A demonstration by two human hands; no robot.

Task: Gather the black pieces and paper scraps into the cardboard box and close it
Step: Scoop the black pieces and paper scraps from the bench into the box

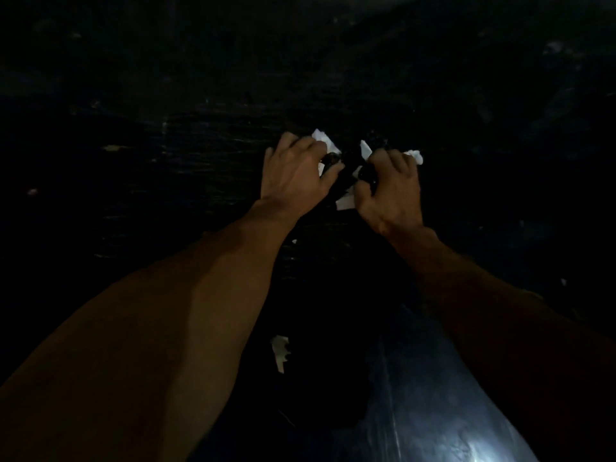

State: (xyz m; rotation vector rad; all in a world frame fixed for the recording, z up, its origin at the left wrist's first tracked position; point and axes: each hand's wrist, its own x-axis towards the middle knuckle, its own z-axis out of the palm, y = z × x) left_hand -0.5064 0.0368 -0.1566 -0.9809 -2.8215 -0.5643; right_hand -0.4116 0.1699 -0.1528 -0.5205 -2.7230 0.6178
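Left hand (295, 175) is gripping paper scraps (325, 140), right hand (391, 195) is gripping black pieces (366, 175), pile sitting between them, equally near both; cardboard box isn't showing in the dark.

Hard to tell apart in the dark: black pieces (366, 173) gripped by left hand (296, 175) and right hand (390, 191), outlines lost against the ground. Partly covered by curled fingers (308, 146): paper scraps (325, 140). Cut off at the near edge: forearms (200, 311) and, near right, a glossy sheet (433, 395).
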